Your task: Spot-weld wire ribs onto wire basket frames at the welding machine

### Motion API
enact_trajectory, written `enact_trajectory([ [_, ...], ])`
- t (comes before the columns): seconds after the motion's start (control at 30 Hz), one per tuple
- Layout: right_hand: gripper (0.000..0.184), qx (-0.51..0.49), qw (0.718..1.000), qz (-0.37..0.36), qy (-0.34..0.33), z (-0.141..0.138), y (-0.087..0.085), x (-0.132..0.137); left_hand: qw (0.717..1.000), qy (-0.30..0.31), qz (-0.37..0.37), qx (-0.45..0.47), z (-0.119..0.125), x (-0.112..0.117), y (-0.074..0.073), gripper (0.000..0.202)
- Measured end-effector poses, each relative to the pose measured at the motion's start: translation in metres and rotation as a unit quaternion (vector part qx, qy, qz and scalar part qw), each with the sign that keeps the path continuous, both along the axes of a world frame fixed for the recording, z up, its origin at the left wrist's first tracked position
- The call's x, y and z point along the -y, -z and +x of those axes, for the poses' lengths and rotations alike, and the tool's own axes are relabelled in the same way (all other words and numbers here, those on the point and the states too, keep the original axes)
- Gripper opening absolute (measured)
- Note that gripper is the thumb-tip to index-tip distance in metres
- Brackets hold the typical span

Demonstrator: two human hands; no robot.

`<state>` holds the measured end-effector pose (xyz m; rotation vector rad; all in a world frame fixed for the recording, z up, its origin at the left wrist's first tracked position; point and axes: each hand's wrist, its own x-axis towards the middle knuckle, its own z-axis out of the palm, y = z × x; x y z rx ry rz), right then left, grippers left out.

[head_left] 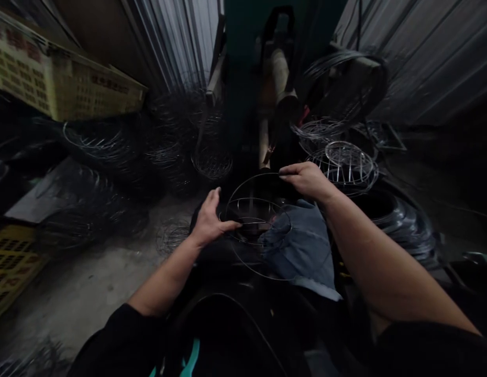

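My right hand point(306, 180) pinches the upper edge of a thin round wire ring point(243, 183) between thumb and fingers. Smaller wire loops show inside and behind the ring, though how they join is hard to see in the dim light. My left hand point(209, 220) is at the ring's left side, fingers up and thumb stretched towards the wires. Its thumb tip seems to touch a wire; the hand itself is spread. Below the right hand, a blue denim cloth point(302, 251) lies partly behind the ring.
Ahead stands a dark green machine point(245, 47) with a pale wrapped arm point(280, 73) and a copper-coloured tip point(269, 153). Wire racks point(347, 162) and a wire coil point(404, 225) are on the right. Yellow crates point(86, 89) and stacked wire pieces point(106, 146) fill the left.
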<state>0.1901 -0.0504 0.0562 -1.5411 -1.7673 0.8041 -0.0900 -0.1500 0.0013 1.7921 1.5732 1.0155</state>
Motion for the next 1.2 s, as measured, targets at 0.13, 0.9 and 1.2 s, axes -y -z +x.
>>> enact_trajectory([
  [0.13,0.023,0.015,0.998,0.023,-0.063,-0.022,-0.014,0.001,0.990,0.038,-0.134,-0.035,0.000,-0.014,0.036,0.092],
  [0.9,0.021,-0.209,0.970,0.072,0.103,0.020,0.048,0.000,0.948,0.122,0.265,-0.126,0.032,-0.106,0.011,0.040],
  [1.2,0.007,-0.271,0.923,0.226,0.155,0.006,0.063,-0.009,0.943,0.127,0.274,-0.140,0.037,-0.124,0.007,0.033],
])
